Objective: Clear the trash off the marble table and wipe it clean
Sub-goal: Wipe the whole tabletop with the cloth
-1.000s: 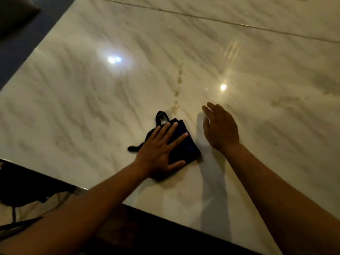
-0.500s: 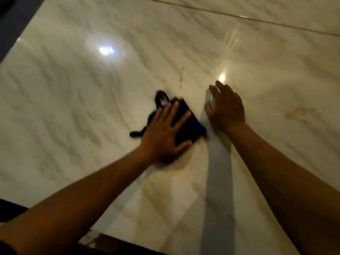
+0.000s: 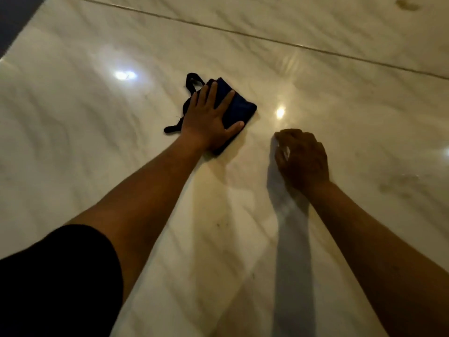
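On the marble table, left of centre and toward the far side, lies a dark blue cloth, folded into a rough square with black straps trailing off its left side, one looping at the far corner and one ending near the wrist. The left hand lies flat on top of the cloth, fingers straight and spread, the thumb stretched out to the right along the cloth's near edge; it presses down and does not grasp. The cloth's right corner shows bare past the fingers. The right hand sits to the right of the cloth and nearer, apart from it, with a strip of bare marble between them. Its fingers are curled under, knuckles up, and something small and pale shows at the fingers on its left side; what it is, and whether the hand grips it, cannot be told in the dim light. This hand is low over the table, casting a shadow just beneath and nearer. Both forearms reach in from the near edge, the left one with a black sleeve at the upper arm. A seam runs across the far part of the marble. Brownish stains mark the surface to the right of the right hand, and another stain lies at the far right corner beyond the seam. Bright light spots reflect off the polish on both sides of the cloth.
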The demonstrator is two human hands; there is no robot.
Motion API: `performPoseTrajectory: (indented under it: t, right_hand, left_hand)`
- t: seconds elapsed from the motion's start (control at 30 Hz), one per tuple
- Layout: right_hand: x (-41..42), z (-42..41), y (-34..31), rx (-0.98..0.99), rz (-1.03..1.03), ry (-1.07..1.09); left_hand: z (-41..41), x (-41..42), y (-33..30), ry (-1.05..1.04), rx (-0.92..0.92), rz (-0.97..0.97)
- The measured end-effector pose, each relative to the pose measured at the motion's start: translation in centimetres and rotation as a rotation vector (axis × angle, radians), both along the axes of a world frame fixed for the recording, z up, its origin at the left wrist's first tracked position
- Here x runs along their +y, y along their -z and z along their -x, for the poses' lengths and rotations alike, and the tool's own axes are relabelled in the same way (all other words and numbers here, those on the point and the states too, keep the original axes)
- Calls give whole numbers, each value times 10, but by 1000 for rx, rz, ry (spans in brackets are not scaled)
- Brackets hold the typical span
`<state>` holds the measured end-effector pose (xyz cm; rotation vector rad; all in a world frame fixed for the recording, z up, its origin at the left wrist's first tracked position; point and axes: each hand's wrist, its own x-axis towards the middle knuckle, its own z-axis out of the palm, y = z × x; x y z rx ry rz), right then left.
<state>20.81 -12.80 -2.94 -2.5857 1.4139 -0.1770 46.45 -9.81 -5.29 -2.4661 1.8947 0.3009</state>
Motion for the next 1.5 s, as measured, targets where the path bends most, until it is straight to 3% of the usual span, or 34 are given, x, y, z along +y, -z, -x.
performPoseTrajectory:
  t: [0.17,0.3,0.37,0.73,0.8,0.93,1.03,1.3,1.5]
  right_hand:
    - [-38,-5,0,-37,-2,98]
    - [-60,-12,2,2,-15,67]
    - [-64,-13,8,34,-11,40]
    - [-131,1,12,-11,51,160]
    - [-144,10,13,7,29,190]
    - [-148,20,16,-22,-12,217]
    - [-147,22,21,-48,-29,209]
    - [-152,30,24,-40,-25,155]
    - [-162,37,20,-39,-114,83]
  left_hand:
    - [53,70,-3,166,75,100]
    - [77,115,-4,321,59,27]
    - [63,89,-2,325,33,62]
    - [-9,-121,-1,-66,4,8]
    - [2,-121,-1,-23,-4,18]
    - [48,-73,-2,317,-1,65]
    - [47,-73,3,443,-12,49]
    - [24,-210,3,-20,-33,11]
    - [83,-129,-3,210,-15,29]
